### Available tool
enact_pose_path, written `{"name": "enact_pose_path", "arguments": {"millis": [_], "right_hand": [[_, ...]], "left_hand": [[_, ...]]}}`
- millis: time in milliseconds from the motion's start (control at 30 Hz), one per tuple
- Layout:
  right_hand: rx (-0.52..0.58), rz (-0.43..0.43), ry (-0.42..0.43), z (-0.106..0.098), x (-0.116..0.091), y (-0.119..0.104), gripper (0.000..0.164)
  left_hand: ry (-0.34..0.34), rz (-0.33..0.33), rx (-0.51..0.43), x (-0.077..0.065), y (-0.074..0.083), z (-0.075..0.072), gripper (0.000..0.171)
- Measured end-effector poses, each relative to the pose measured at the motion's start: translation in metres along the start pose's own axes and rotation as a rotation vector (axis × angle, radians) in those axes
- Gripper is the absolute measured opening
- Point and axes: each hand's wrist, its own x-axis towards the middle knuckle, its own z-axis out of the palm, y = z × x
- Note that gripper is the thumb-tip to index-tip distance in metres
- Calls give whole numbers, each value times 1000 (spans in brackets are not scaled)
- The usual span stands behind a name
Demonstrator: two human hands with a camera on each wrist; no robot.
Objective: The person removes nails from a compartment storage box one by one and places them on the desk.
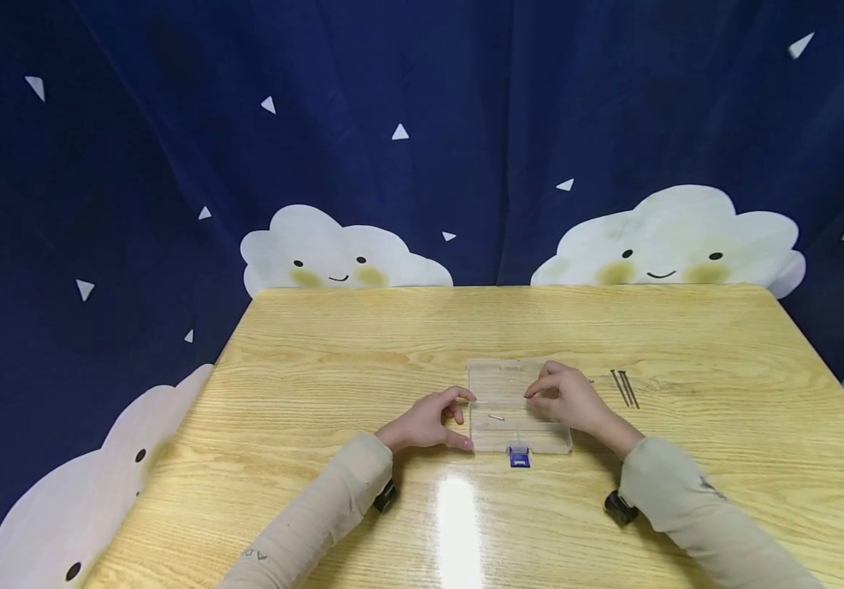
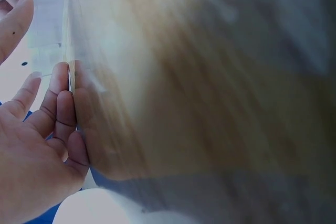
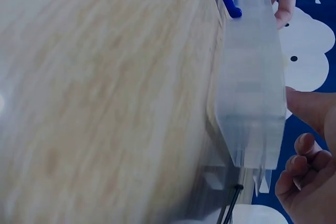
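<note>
In the head view a clear plastic box [image 1: 558, 442] lies on the table with its lid [image 1: 491, 380] laid back and a blue latch [image 1: 519, 458] at the front. One small metal pin-like piece [image 1: 496, 418] rests in a compartment. My left hand [image 1: 433, 419] is at the box's left side, thumb at the front corner, other fingertips farther back along the edge. Over the box's right part is my right hand [image 1: 565, 398], fingers bent; I cannot tell whether its fingertips pinch anything. The right wrist view shows its thumb [image 3: 307, 109] at the box rim and other fingers curled.
Several dark long nails [image 1: 624, 388] lie on the wooden table [image 1: 319, 368] right of the box. Black wrist cameras sit under both sleeves, the left one [image 1: 385, 496] and the right one [image 1: 621, 509]. A dark blue curtain [image 1: 422, 188] with clouds hangs behind the table.
</note>
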Motion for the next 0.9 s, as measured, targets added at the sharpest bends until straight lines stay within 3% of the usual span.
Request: {"name": "enact_pose_path", "arguments": {"millis": [233, 500, 900], "right_hand": [[-9, -9, -2, 7, 2, -5, 8], [-36, -129, 16, 17, 6, -2, 10], [-58, -234, -95, 23, 15, -3, 9]], "left_hand": [[1, -2, -2, 0, -1, 1, 61], [7, -3, -1, 1, -2, 1, 62], [5, -1, 4, 1, -2, 1, 62]]}}
